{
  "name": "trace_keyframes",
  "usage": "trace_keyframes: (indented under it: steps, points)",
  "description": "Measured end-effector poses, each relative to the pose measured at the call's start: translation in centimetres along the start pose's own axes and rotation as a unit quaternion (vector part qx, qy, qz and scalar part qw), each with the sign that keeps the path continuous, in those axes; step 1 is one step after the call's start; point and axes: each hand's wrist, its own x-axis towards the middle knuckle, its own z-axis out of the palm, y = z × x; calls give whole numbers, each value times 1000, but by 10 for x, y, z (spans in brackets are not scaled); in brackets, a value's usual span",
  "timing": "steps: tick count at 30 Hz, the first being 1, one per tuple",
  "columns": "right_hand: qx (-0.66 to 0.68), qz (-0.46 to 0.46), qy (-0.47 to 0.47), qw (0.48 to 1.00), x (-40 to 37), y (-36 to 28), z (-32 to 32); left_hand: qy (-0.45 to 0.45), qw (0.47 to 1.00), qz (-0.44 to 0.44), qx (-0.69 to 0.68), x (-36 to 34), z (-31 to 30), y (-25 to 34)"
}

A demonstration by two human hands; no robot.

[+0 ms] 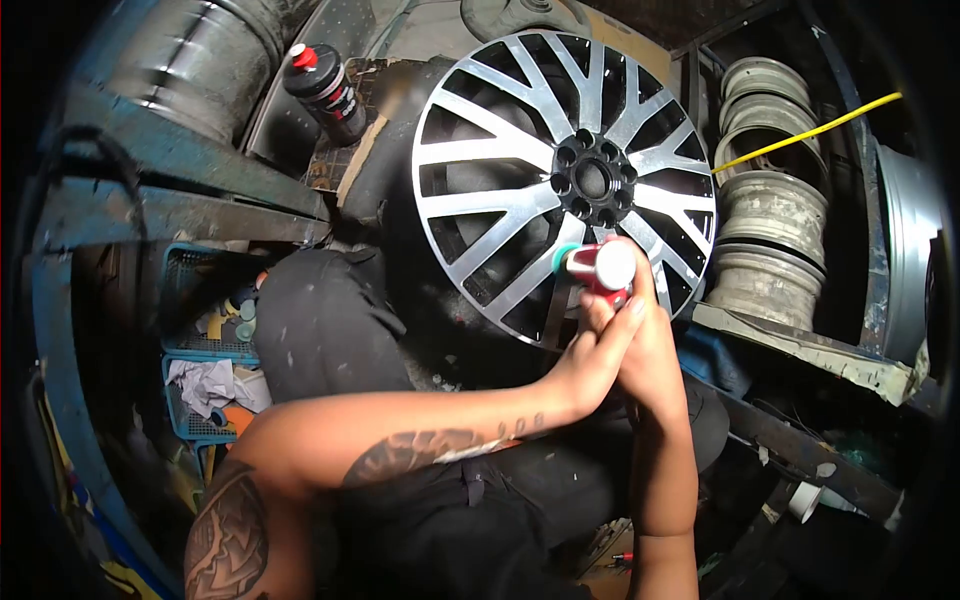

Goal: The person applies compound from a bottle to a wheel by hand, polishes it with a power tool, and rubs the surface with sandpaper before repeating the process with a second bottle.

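A red handheld polisher (583, 264) with a pale round end and a teal pad is held at the lower spokes of a silver-and-black alloy wheel (480, 152). The pad is close to a spoke just below the hub; whether it touches cannot be seen. My right hand (648, 345) wraps the tool's body from the right. From the left, my left hand (588, 362) closes in against it, its thumb crossing over my right hand. Parts of the fingers and the tool's grip are hidden between the hands.
A black bottle (330, 98) with a red cap stands left of the wheel. Stacked worn rims (768, 225) fill a rack at right, with a yellow cable (815, 130) crossing them. Blue baskets (185, 345) holding pads and paper are at left, beneath a blue metal frame (180, 212).
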Motion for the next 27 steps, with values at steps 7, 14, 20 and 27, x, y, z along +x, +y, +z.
trace_keyframes:
  steps: [7,14,20,27]
  points:
    - [-1,-26,-65,998,-22,4,17,112,992,-2,64,-41,0,-5]
    - [26,-58,-8,998,-25,11,37,126,984,75,99,-27,-11,-19]
    - [19,-51,51,997,11,39,29,90,983,-120,107,-5,-7,24]
    - [104,-6,-39,994,-63,6,48,40,998,-49,-24,-69,-17,-26]
